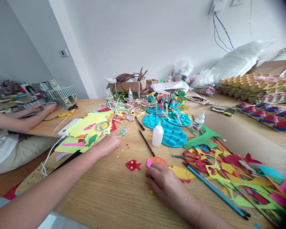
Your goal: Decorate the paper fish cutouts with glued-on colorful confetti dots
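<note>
My left hand (111,144) reaches to a small heap of coloured paper dots (123,131). Its fingertips are drawn together at the table, and what they pinch, if anything, is too small to make out. My right hand (164,181) is curled over an orange paper fish (160,161) with a pink head, its fingers closed on the lower edge and partly hiding it. Left of that hand lies a red paper fish (132,164) with yellow spots. On its other side is a yellow paper fish (183,173) with red fins. A white squeeze bottle (158,135) stands upright behind the fish.
Black pencil (146,142), blue egg-carton-textured discs (165,130) and a glue bottle (198,121) lie or stand farther back. Red-handled scissors (193,159) and paper scraps (243,178) cover the right. Coloured sheets (78,127) are at left, near another person's arm (26,119).
</note>
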A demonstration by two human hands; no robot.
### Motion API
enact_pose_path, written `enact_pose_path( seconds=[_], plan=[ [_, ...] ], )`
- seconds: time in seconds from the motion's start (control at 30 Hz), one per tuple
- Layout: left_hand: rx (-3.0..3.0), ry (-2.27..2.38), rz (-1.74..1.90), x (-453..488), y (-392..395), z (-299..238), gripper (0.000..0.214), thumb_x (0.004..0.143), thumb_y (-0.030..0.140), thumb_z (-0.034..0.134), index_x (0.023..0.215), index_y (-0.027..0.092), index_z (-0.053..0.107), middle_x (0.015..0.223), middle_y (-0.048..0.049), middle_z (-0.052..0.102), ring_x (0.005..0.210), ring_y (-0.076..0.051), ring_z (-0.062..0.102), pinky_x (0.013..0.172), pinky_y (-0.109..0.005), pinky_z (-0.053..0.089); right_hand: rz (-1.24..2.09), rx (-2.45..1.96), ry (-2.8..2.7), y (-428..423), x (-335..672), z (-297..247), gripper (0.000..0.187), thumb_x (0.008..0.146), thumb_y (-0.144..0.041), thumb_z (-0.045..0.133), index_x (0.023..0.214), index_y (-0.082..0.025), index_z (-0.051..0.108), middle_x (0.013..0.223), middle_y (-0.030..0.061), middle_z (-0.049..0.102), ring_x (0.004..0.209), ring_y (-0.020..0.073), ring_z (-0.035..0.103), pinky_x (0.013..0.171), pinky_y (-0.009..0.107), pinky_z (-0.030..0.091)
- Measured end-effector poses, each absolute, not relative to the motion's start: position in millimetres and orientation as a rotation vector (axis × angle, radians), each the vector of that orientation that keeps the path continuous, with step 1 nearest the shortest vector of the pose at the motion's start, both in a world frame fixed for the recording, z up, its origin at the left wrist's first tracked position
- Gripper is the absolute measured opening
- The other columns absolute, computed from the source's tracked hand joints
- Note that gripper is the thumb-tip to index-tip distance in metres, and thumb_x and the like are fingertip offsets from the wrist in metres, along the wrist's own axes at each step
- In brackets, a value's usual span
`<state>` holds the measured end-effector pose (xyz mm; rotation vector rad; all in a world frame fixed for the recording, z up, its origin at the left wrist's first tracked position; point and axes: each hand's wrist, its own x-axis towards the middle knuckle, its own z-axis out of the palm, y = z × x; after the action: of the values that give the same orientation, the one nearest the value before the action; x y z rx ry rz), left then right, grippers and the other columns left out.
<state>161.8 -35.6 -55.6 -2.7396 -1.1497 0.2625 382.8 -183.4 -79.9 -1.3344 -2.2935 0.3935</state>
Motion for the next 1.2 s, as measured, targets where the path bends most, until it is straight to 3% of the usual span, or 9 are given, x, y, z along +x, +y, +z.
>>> enact_pose_path(
  seconds=[0.43,0.6,0.7,0.87,1.2],
  plan=[
    [-2.791,-1.265,0.116,162,-37,-65,0.024,0.077,0.006,0.040,0.087,0.016,0.060,0.091,-0.0086,0.061,0.093,-0.023,0.053,0.084,-0.033,0.039,0.326,-1.292,-2.288,-183,384,-83,0.016,0.081,-0.009,0.043,0.072,-0.015,0.055,0.073,0.0046,0.056,0.066,0.0135,0.049,0.058,0.023,0.036],
    [-2.827,-1.434,-0.017,155,-30,-62,0.015,0.073,0.011,0.046,0.071,0.017,0.059,0.081,-0.0070,0.061,0.083,-0.021,0.055,0.076,-0.030,0.040,0.338,-1.311,-2.295,-182,385,-82,0.016,0.081,-0.010,0.043,0.074,-0.015,0.056,0.074,0.0049,0.056,0.069,0.0142,0.050,0.060,0.024,0.036],
    [-2.865,-1.575,-0.151,150,-27,-58,0.016,0.074,0.017,0.044,0.065,0.017,0.058,0.071,-0.0041,0.059,0.072,-0.019,0.055,0.068,-0.027,0.041,0.360,-1.319,-2.285,-181,385,-82,0.016,0.080,-0.009,0.043,0.073,-0.015,0.056,0.075,0.0052,0.057,0.069,0.0145,0.050,0.060,0.024,0.037],
    [-3.089,-1.734,-0.365,150,-42,-47,0.019,0.075,0.026,0.040,0.072,0.016,0.055,0.062,0.0020,0.057,0.060,-0.013,0.054,0.057,-0.021,0.041,0.501,-1.334,-2.151,-181,386,-77,0.017,0.075,-0.005,0.043,0.074,-0.016,0.057,0.074,0.0035,0.056,0.068,0.0128,0.050,0.058,0.022,0.037],
    [-3.458,-2.076,-1.018,175,-94,-30,0.015,0.066,0.030,0.053,0.067,0.015,0.052,0.063,0.0039,0.047,0.060,-0.010,0.043,0.058,-0.022,0.035,0.875,-1.413,-1.853,-161,368,-42,0.011,0.070,-0.011,0.049,0.069,-0.016,0.060,0.057,-0.0042,0.053,0.052,0.0072,0.045,0.048,0.018,0.031]
  ],
)
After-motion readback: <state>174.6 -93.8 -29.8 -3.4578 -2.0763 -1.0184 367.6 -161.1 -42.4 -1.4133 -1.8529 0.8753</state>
